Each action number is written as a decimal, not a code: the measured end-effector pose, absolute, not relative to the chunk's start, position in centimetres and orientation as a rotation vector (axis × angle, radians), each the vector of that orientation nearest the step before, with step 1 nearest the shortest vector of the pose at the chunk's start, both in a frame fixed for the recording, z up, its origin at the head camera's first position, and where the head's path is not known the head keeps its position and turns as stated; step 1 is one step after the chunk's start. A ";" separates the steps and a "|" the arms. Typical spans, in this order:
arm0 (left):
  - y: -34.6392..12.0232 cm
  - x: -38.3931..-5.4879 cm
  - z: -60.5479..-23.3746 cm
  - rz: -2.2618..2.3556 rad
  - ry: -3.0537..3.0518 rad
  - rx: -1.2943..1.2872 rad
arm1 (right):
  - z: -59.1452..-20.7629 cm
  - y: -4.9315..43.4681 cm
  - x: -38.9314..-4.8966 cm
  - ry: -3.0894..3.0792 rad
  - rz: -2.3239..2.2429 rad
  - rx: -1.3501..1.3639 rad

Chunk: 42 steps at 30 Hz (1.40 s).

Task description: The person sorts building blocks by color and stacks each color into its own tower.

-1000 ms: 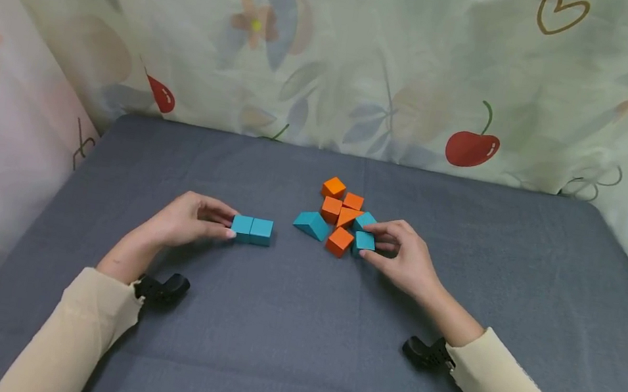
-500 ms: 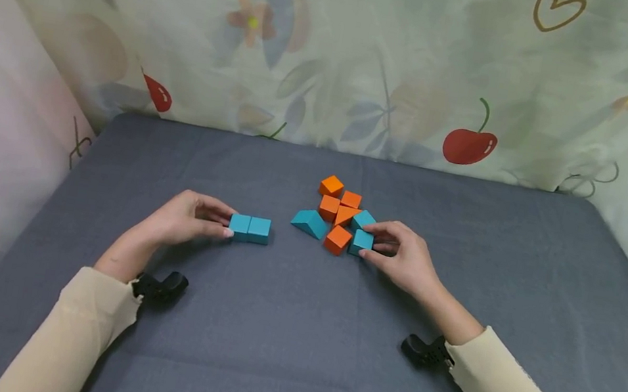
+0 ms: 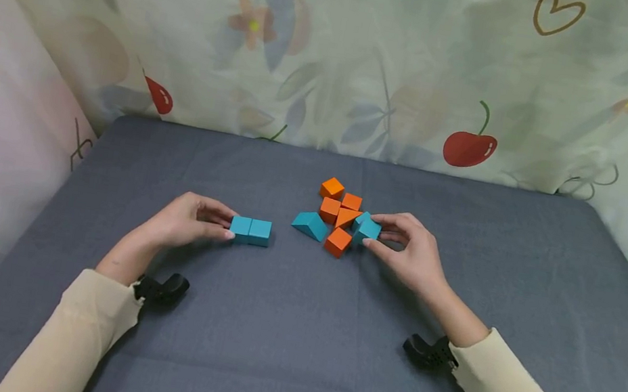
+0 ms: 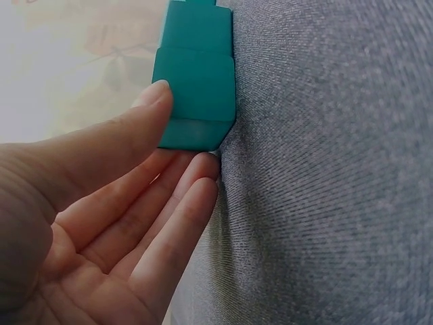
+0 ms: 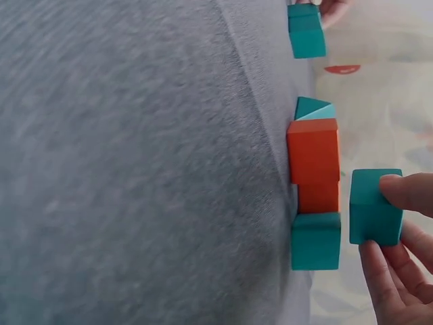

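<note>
Two blue cubes stand side by side on the table at centre left. My left hand (image 3: pixel 191 221) pinches the left blue cube (image 4: pixel 196 88) between thumb and fingertips, while the right one (image 3: pixel 260 232) touches it. My right hand (image 3: pixel 412 253) grips another blue cube (image 5: pixel 376 206) between thumb and fingers, raised off the cloth. Under and behind it in the head view, a further blue block (image 3: pixel 361 219) is partly hidden; the right wrist view shows this block (image 5: pixel 316 242) resting on the cloth.
Left of my right hand lies a cluster of several orange blocks (image 3: pixel 329 210), including an orange triangular one (image 3: pixel 347 218). A blue triangular block (image 3: pixel 311 224) sits at its left side. Grey cloth (image 3: pixel 281 328) covers the table; a patterned curtain (image 3: pixel 336 55) hangs behind.
My right hand has lifted its blue cube off the cloth, and the cube has tilted or turned slightly. The left hand and its cubes stay in place.
</note>
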<state>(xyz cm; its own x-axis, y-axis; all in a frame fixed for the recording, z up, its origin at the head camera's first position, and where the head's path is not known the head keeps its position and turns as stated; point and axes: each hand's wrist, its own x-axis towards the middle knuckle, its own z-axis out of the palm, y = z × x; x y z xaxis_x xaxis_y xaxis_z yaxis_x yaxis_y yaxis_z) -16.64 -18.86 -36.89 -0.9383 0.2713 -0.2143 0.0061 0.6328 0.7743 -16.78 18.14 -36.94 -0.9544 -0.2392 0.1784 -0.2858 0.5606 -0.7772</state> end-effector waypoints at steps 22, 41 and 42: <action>-19.2 -16.5 -37.1 1.202 2.551 0.217 | -36.8 12.7 -17.3 -2.590 1.607 0.586; -19.0 -16.8 -37.3 1.218 2.549 0.226 | -36.8 8.3 -17.7 -2.544 1.756 0.678; -19.1 -16.8 -37.3 1.218 2.552 0.228 | -36.8 8.0 -17.7 -2.543 1.756 0.685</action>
<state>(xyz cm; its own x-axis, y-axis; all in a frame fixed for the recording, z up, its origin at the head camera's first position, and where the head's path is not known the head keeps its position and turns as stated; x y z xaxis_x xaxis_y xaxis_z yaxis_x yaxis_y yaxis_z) -16.77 -19.06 -37.30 -0.9414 0.2702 -0.2021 0.0127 0.6269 0.7790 -17.71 8.01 -36.80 -0.9062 -0.3608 0.2207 -0.3342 0.2910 -0.8965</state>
